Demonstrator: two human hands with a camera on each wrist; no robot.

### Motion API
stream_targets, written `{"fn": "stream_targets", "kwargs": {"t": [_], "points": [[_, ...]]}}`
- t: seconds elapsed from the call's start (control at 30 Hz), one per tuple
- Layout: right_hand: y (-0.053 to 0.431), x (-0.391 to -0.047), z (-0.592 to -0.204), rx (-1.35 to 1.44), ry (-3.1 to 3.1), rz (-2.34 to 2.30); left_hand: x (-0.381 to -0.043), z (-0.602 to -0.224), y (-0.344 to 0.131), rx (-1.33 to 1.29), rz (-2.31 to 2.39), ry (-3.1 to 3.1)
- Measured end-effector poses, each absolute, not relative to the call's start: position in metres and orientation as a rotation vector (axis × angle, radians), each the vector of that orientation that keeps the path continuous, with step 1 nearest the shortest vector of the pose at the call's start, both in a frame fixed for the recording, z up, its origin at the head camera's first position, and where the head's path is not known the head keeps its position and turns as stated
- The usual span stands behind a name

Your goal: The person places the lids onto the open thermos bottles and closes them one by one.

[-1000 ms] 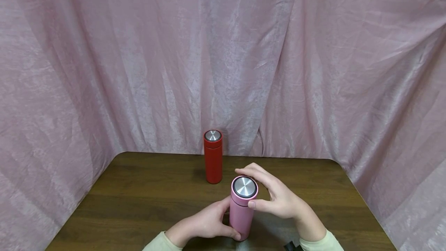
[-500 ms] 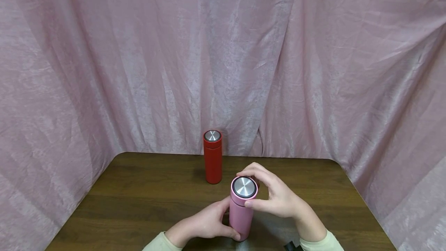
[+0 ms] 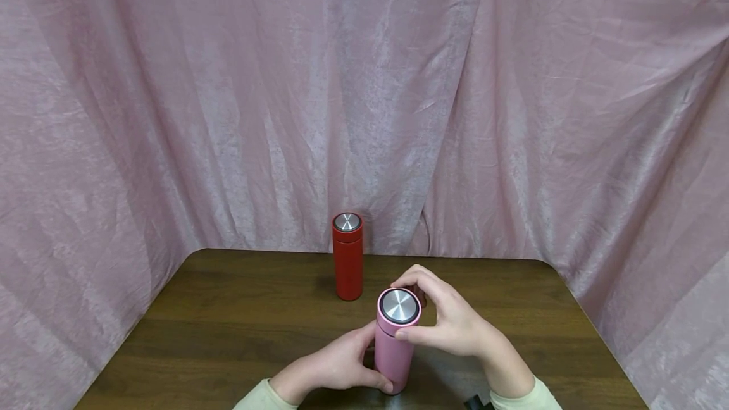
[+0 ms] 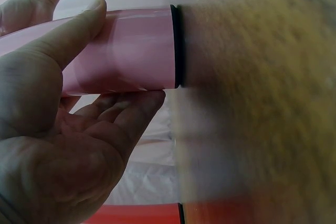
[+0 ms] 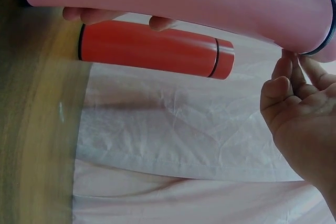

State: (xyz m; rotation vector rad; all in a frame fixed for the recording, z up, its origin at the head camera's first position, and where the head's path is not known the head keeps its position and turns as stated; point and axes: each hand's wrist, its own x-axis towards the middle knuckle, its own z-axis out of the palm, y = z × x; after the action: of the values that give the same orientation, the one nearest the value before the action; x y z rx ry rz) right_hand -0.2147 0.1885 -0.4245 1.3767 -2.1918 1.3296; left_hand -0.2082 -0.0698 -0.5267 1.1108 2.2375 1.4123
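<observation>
A pink thermos (image 3: 394,359) stands upright near the front of the table, its lid (image 3: 399,307) topped by a shiny metal disc. My left hand (image 3: 343,360) grips the lower body from the left, thumb in front and fingers behind. In the left wrist view, that thumb and the fingers (image 4: 142,111) lie on opposite sides of the pink body. Up at the lid, my right hand (image 3: 458,321) pinches from the right, thumb on the near side and fingers on the far side. The right wrist view shows these fingertips (image 5: 289,69) against the thermos by the dark lid seam.
Farther back stands a red thermos (image 3: 348,267) with a similar metal-topped lid. The brown wooden table (image 3: 239,315) has rounded far corners. Pink curtains (image 3: 273,112) hang behind and on both sides.
My right thumb has slid left along the front of the lid while the fingers behind have shifted a little right, curling closer. The left hand and both thermoses stay in place.
</observation>
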Motion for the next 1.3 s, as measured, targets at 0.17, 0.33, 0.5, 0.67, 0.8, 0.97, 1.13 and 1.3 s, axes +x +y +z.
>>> {"fn": "stream_targets", "kwargs": {"t": [0.17,0.33,0.5,0.67,0.8,0.97,1.13,1.3], "points": [[0.1887,-0.2148,-0.4253,1.348,-2.202,1.311,-0.2080,-0.5265,-0.0698,1.108,1.401,2.251],[0.1887,-0.2153,-0.4261,1.341,-2.204,1.308,-0.2080,-0.5259,-0.0697,1.111,1.403,2.250],[0.1900,-0.2153,-0.4255,1.356,-2.219,1.303,-0.2080,-0.5256,-0.0699,1.113,1.401,2.248],[0.1930,-0.2152,-0.4235,1.453,-2.218,1.268,-0.2074,-0.5251,-0.0705,1.099,1.394,2.254],[0.1930,-0.2171,-0.4245,1.560,-2.154,1.274,-0.2070,-0.5254,-0.0706,1.094,1.396,2.252],[0.1931,-0.2196,-0.4271,1.620,-2.096,1.327,-0.2080,-0.5264,-0.0706,1.091,1.393,2.249],[0.1920,-0.2183,-0.4273,1.612,-2.117,1.372,-0.2077,-0.5261,-0.0705,1.089,1.387,2.254],[0.1912,-0.2170,-0.4276,1.586,-2.140,1.368,-0.2070,-0.5253,-0.0707,1.093,1.398,2.245]]}}
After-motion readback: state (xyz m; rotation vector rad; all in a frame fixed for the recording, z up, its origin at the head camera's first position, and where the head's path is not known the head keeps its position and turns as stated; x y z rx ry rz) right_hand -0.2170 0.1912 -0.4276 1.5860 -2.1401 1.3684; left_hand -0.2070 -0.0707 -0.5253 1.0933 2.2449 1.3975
